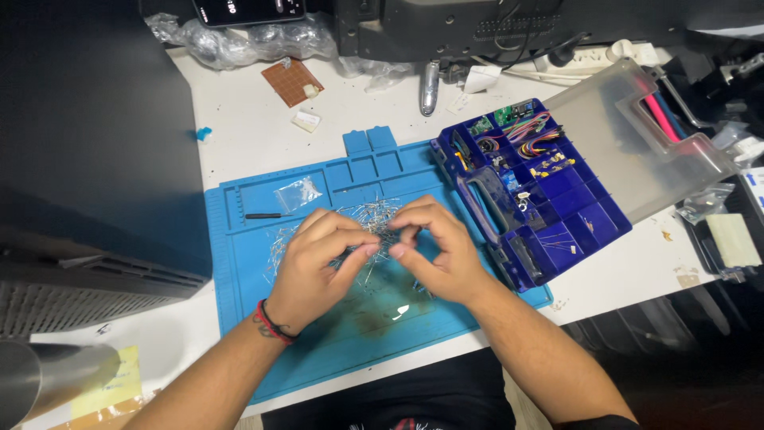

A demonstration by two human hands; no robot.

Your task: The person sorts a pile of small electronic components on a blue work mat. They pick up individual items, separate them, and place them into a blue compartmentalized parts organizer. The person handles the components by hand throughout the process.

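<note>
My left hand [318, 263] and my right hand [439, 251] meet over a blue silicone work mat [247, 263]. Their fingertips pinch together above a loose pile of thin wire-legged components [368, 216] spread on the mat. Each hand appears to grip some of these small parts, fingers closed around them. A red and black band circles my left wrist. A small clear plastic bag [298, 193] and a thin black tool [263, 216] lie on the mat's upper left.
A dark blue compartment box [549, 199] with wires and small parts stands open at the right, its clear lid [629, 135] folded back. A brown perforated board [292, 81] lies at the back. A dark case [87, 159] fills the left side.
</note>
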